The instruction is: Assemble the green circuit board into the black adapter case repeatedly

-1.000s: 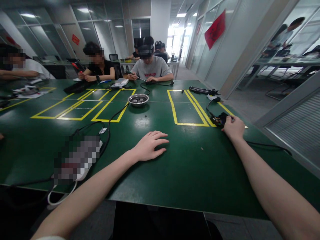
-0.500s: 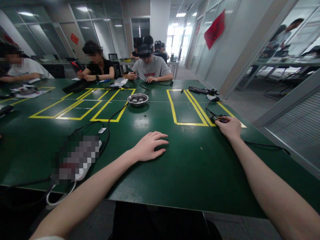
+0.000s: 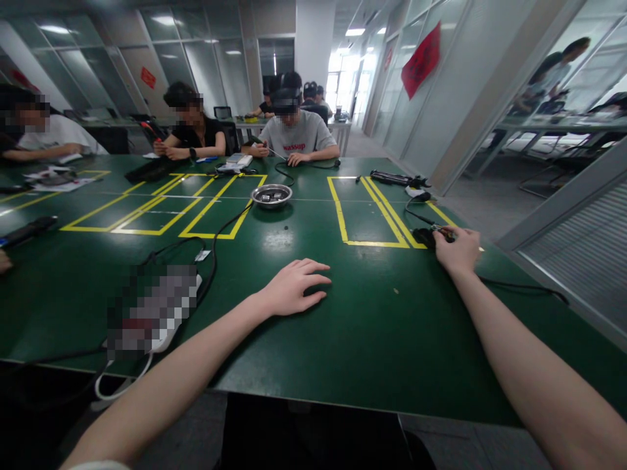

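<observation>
My left hand point(image 3: 294, 287) lies flat on the green table point(image 3: 353, 326), fingers stretched out, holding nothing. Far to the right, my right hand point(image 3: 458, 249) is closed in a pinch on a small black device point(image 3: 425, 235) with a cable, which lies on the yellow tape line. A black cord point(image 3: 524, 285) runs from under that hand towards the table's right edge.
A metal bowl point(image 3: 271, 194) with small parts sits mid-table. A white power strip point(image 3: 151, 313) with black cables lies at my left. Yellow tape rectangles point(image 3: 365, 212) mark the surface. A black tool point(image 3: 392, 176) lies at the far right. Several people sit along the far and left sides.
My right hand has shifted slightly on the black device, drawing it a little nearer and pinching it. At the far left edge a dark object has come into view. My left hand has stayed put.
</observation>
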`<state>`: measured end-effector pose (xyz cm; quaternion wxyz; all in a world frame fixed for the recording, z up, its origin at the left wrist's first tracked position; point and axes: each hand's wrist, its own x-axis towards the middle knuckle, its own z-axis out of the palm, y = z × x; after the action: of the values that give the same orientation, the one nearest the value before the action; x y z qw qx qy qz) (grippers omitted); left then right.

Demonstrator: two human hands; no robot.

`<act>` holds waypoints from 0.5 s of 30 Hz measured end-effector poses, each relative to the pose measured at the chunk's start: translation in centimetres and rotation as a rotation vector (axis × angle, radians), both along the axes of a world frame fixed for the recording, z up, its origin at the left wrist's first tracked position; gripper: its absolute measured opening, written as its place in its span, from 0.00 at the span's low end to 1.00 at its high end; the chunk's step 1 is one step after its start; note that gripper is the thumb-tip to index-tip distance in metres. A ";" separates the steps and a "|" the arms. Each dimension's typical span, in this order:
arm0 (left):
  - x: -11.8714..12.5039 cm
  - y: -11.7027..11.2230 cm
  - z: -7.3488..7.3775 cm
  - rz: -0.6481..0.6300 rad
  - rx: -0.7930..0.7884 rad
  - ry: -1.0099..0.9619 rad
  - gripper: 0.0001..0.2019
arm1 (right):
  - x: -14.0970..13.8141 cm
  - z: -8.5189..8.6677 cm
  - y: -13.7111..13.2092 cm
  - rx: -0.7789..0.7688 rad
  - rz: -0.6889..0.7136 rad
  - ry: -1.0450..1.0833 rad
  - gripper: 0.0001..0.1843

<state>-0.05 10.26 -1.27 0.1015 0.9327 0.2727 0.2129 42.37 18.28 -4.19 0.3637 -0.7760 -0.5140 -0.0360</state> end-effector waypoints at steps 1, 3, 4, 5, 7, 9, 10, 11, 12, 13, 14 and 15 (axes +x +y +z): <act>0.0 0.0 0.0 0.000 -0.002 0.001 0.12 | 0.0 -0.1 0.1 -0.040 -0.033 0.014 0.21; 0.0 0.0 0.0 0.000 -0.005 0.005 0.11 | -0.3 -0.1 0.2 -0.089 -0.114 0.056 0.22; 0.0 0.0 0.0 0.002 -0.008 0.008 0.11 | -0.5 0.0 0.3 -0.099 -0.099 0.058 0.23; 0.0 0.0 0.0 0.004 -0.012 0.011 0.11 | -0.6 0.1 0.3 -0.105 -0.078 0.061 0.24; 0.0 0.0 0.0 0.006 -0.020 0.014 0.11 | -1.0 0.3 0.2 -0.103 -0.008 0.070 0.25; 0.0 0.0 -0.1 0.006 -0.023 0.010 0.12 | -1.7 0.5 0.0 -0.099 0.092 0.086 0.25; 0.0 0.0 -0.1 0.005 -0.021 0.007 0.12 | -2.4 0.6 -0.1 -0.101 0.153 0.095 0.25; 0.0 0.1 -0.1 0.006 -0.017 0.003 0.12 | -3.2 0.7 -0.2 -0.106 0.222 0.102 0.25; 0.1 0.1 -0.1 0.010 -0.010 -0.003 0.13 | -4.4 0.7 -0.4 -0.111 0.301 0.104 0.24; 0.0 0.1 0.0 0.019 -0.002 -0.012 0.15 | -5.8 0.8 -0.7 -0.116 0.393 0.102 0.24; 0.0 0.2 0.1 0.034 0.009 -0.024 0.16 | -7.4 0.9 -1.1 -0.126 0.493 0.098 0.24; 0.0 0.2 0.2 0.053 0.021 -0.042 0.18 | -9.1 1.0 -1.6 -0.131 0.609 0.099 0.23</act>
<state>-0.09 10.46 -1.09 0.0915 0.9216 0.2930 0.2378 33.25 16.70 -3.17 0.3314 -0.6089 -0.7058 0.1456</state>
